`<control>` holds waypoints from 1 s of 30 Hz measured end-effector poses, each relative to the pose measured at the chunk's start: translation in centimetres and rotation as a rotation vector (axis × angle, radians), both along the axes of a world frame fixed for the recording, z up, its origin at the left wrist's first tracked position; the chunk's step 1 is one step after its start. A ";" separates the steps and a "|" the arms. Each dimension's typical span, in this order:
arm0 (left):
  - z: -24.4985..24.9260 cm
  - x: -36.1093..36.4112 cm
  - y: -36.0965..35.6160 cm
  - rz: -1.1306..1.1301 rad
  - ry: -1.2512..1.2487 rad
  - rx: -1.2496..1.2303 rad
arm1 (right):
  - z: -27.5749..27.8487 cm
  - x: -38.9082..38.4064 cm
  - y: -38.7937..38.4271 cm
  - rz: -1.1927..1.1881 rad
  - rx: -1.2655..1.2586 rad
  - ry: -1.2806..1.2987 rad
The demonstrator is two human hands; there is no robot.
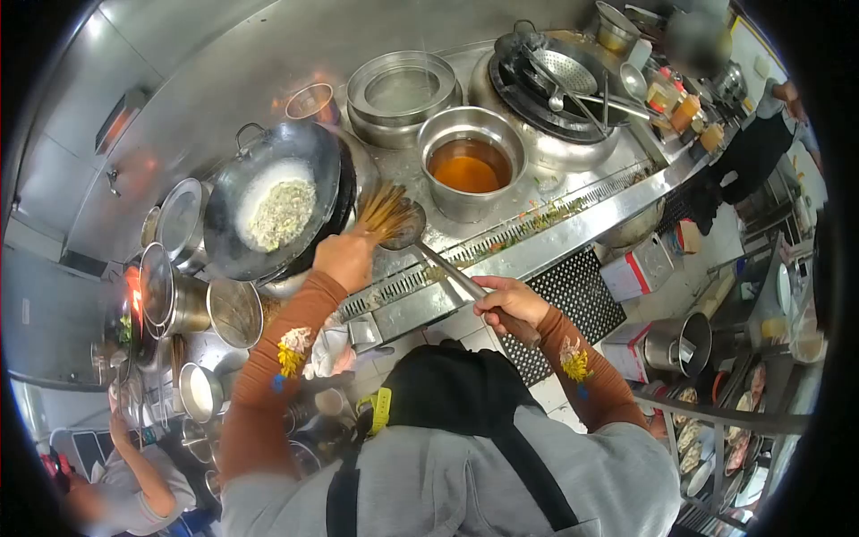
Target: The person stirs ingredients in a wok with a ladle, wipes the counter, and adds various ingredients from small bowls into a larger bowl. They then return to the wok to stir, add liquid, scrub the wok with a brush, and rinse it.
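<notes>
My left hand (pixel 344 261) grips a bamboo wok brush (pixel 382 208), its bristles spread against the bowl of a ladle (pixel 404 225). The ladle's long handle (pixel 450 271) runs down to the right, its wooden end in my right hand (pixel 513 304). Both tools are over the grated gutter (pixel 429 282) along the stove's front. Left of the brush, a tilted black wok (pixel 234 228) holds pale, chopped food (pixel 284 213) in whitish liquid. Behind the ladle stands a steel pot (pixel 474 208) of orange-brown liquid.
A perforated skimmer (pixel 564 72) lies across another wok (pixel 519 89) at the back right. Stacked steel pans (pixel 401 134) stand behind the pot. Strainers and pots crowd the left, including a wire strainer (pixel 234 313). One person (pixel 148 488) is at lower left, another (pixel 761 148) at right.
</notes>
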State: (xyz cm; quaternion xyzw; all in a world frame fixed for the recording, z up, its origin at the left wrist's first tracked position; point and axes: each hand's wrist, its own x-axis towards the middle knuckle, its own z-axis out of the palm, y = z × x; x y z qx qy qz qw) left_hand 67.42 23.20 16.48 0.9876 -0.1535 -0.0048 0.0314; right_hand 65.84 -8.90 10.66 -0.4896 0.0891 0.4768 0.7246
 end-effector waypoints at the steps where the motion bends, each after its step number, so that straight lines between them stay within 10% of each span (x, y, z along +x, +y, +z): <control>1: -1.4 0.1 0.1 -0.023 0.017 -0.017 | -0.2 0.2 -0.2 -0.056 0.124 0.083; 7: -2.0 0.3 -0.6 0.180 -0.087 -0.074 | -1.9 0.2 -0.9 -0.091 0.473 0.238; 13: 2.1 -3.9 1.0 0.084 -0.282 -0.335 | -2.5 -0.9 -4.4 0.545 -0.901 -1.603; 17: -10.1 0.0 3.7 0.257 -0.126 -0.330 | -6.5 1.4 -7.5 0.604 -0.913 -1.261; 22: -3.0 -1.6 3.0 0.361 -0.105 -0.647 | -4.6 1.7 -9.8 0.769 -1.326 -1.401; 27: -10.1 0.1 4.4 0.429 0.034 -0.636 | -7.9 1.2 -12.3 0.695 -1.355 -1.627; 30: -5.9 -1.5 3.9 0.464 0.004 -0.633 | -7.9 -0.5 -13.1 0.704 -1.393 -1.481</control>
